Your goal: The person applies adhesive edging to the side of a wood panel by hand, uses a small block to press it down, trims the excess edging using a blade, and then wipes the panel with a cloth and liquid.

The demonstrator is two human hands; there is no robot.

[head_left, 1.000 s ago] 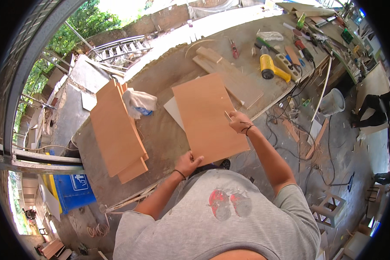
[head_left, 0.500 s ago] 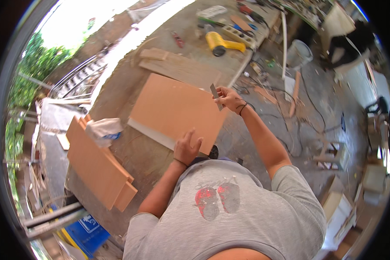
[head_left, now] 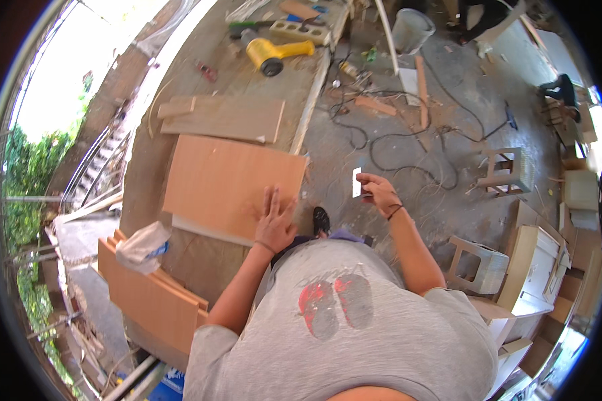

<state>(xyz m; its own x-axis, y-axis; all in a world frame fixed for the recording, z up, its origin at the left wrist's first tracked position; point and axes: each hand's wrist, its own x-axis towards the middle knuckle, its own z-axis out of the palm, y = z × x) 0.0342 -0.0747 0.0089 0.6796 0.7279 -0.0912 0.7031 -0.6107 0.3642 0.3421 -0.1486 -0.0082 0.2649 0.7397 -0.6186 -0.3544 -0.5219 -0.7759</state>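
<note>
A wood-coloured rectangular panel (head_left: 227, 177) lies on the worktable, with a paler sheet (head_left: 211, 229) showing under its near edge. My left hand (head_left: 276, 226) rests on the panel's near right part, fingers stretched out and spread, holding nothing. Out past the panel's right edge, above the floor, my right hand (head_left: 381, 194) pinches a thin, flat, rectangular metal piece (head_left: 356, 182). It catches the light and looks bright white. The metal piece is apart from the panel.
Behind the panel lie bare boards (head_left: 224, 119) and a yellow heat-gun-shaped tool (head_left: 274, 53). A stack of panels (head_left: 147, 294) with a whitish bag (head_left: 144, 247) on it stands at left. Cables (head_left: 381, 150), stools (head_left: 505, 170) and a bucket (head_left: 411, 30) are on the floor at right.
My right hand has moved with the metal piece from the panel's right edge out over the floor. My left hand's fingers have straightened on the panel. The whole view has swung right.
</note>
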